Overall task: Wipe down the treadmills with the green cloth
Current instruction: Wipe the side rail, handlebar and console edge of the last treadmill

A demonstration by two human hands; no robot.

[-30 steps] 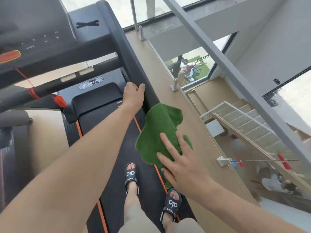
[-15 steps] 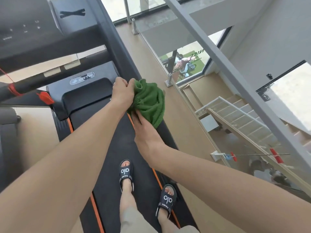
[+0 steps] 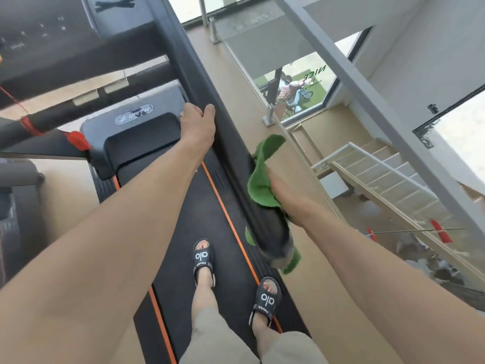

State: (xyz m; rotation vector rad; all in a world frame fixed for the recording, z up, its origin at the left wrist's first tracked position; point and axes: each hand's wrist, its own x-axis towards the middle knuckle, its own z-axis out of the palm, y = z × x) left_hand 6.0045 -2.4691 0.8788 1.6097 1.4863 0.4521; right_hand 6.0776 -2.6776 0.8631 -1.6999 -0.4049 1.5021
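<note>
I stand on a black treadmill (image 3: 199,232) with orange stripes along its belt. Its right handrail (image 3: 217,132) slopes down toward me. My left hand (image 3: 197,122) grips this rail partway up, fingers curled over it. The green cloth (image 3: 262,177) is wrapped over the rail's lower end, and its tail hangs below the rail tip. My right hand (image 3: 286,198) holds the cloth against the outer side of the rail; its fingers are mostly hidden behind cloth and rail.
The treadmill console (image 3: 47,30) is at top left, with a red safety cord (image 3: 76,141) hanging. A glass balustrade with a grey metal rail (image 3: 367,101) runs along the right, with a stairwell below it. Another machine (image 3: 15,206) stands at the left edge.
My right hand has slid the green cloth down the right handrail from beside my left hand to the rail's lower end. My left hand stays gripping the rail.
</note>
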